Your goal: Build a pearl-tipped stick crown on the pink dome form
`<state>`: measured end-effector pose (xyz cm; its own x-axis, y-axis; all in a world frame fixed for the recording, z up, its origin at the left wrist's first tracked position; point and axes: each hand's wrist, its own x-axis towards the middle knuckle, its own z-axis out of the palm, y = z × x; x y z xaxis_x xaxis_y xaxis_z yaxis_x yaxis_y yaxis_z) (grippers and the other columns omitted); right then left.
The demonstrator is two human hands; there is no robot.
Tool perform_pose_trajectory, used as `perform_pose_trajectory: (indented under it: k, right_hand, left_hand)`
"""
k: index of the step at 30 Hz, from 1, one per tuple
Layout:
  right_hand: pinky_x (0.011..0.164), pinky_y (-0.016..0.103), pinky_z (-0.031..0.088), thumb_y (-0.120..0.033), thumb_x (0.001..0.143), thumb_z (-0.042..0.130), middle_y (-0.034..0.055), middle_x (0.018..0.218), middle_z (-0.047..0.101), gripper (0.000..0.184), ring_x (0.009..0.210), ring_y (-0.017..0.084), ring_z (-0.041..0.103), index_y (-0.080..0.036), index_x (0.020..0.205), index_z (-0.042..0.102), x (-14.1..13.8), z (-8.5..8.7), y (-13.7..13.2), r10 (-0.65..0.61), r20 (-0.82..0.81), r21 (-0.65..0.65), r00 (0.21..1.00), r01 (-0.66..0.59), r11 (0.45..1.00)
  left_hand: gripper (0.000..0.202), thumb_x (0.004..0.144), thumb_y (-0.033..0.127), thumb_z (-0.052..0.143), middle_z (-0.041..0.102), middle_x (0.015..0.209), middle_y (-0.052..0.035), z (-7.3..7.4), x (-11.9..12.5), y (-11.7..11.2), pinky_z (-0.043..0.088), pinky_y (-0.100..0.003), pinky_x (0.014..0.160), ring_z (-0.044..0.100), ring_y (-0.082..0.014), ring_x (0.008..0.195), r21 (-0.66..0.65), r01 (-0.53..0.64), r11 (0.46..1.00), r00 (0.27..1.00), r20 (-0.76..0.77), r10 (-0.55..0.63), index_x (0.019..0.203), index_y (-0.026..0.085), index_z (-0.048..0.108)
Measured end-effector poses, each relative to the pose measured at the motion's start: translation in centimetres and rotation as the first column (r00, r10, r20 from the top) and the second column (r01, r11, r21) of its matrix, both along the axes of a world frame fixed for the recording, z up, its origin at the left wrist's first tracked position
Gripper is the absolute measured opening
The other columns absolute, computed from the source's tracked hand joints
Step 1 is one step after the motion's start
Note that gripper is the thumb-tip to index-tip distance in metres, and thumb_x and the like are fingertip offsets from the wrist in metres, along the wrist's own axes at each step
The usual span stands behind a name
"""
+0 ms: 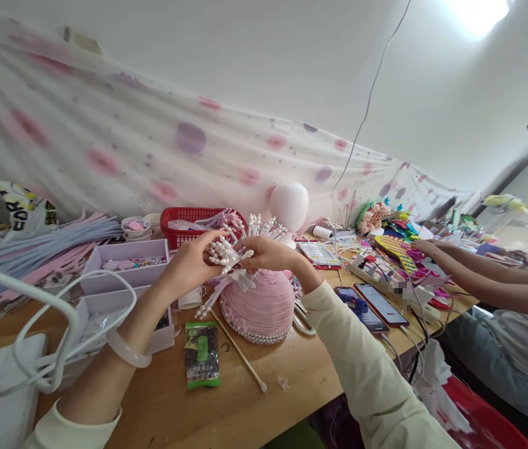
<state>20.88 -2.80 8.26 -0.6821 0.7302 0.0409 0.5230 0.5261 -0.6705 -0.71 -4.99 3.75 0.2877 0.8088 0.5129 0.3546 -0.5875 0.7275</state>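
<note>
My left hand (192,262) and my right hand (266,252) meet above a pink ribbed dome piece (259,305) edged with pearls. Between them they pinch a cluster of white pearl stems (225,252); both hands have their fingers closed on it. More pearl stems (264,226) stand up behind the hands. A pale bangle (128,352) circles my left wrist. A thin wooden stick (240,355) lies on the wooden table (226,405) in front of the dome.
A green snack packet (202,354), lilac trays (126,259), a red basket (184,226), a white foam head (289,204) and two phones (373,305) lie around. Another person's arms (474,277) work at the right among bright craft pieces. White cables (58,337) loop at left.
</note>
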Motion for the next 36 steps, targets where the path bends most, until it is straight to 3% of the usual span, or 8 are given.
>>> perform_pose_trajectory:
  k: [4,13,19,29,36]
  right_hand:
    - [0.059,0.024,0.051,-0.021,0.083,0.064,-0.0043,0.060,0.066,0.019,0.059,0.014,0.065,-0.018,0.101,0.060,0.2,-0.6,0.0,-0.077,-0.091,-0.115,0.993,0.067,0.991]
    - [0.053,0.022,0.046,-0.028,0.079,0.070,-0.0052,0.054,0.063,0.014,0.051,0.012,0.060,-0.018,0.081,0.060,-0.7,-1.4,-0.6,-0.160,-0.130,-0.029,0.978,0.158,0.987]
    - [0.054,0.021,0.042,-0.028,0.083,0.067,-0.0056,0.055,0.062,0.013,0.052,0.011,0.058,-0.018,0.079,0.058,-0.7,-1.7,-0.8,-0.146,-0.074,0.120,0.987,0.154,0.981]
    - [0.056,0.022,0.042,-0.016,0.080,0.063,-0.0060,0.056,0.062,0.006,0.054,0.012,0.060,-0.018,0.084,0.059,-0.7,-1.8,-1.2,-0.138,-0.068,0.120,0.988,0.145,0.982]
    - [0.056,0.022,0.041,-0.022,0.083,0.064,-0.0062,0.055,0.060,0.013,0.053,0.011,0.059,-0.020,0.076,0.053,-1.0,-1.9,-1.2,-0.129,-0.060,0.130,0.990,0.136,0.982]
  left_hand:
    - [0.059,0.070,0.033,0.075,0.076,0.110,-0.0079,-0.1,0.1,0.0,0.056,-0.036,0.079,0.073,-0.0265,0.094,0.015,-0.008,1.000,1.000,-0.021,0.008,0.125,0.021,0.061]
    - [0.052,0.068,0.034,0.079,0.074,0.116,-0.0064,0.3,0.2,-0.4,0.051,-0.035,0.085,0.069,-0.0265,0.103,0.082,-0.043,0.996,0.995,-0.085,0.050,0.116,0.022,0.062]
    - [0.045,0.071,0.037,0.077,0.075,0.101,-0.0050,0.4,0.9,-0.6,0.050,-0.032,0.075,0.070,-0.0227,0.087,0.102,-0.069,0.992,0.996,-0.054,0.075,0.110,0.020,0.062]
    - [0.034,0.071,0.038,0.074,0.077,0.093,-0.0032,0.4,0.9,-0.8,0.049,-0.030,0.068,0.070,-0.0220,0.080,0.141,-0.121,0.983,0.990,-0.052,0.130,0.099,0.021,0.064]
    - [0.039,0.072,0.041,0.073,0.076,0.096,-0.0051,0.3,0.9,-0.8,0.050,-0.031,0.071,0.071,-0.0237,0.083,0.139,-0.112,0.984,0.991,-0.062,0.121,0.103,0.020,0.064]
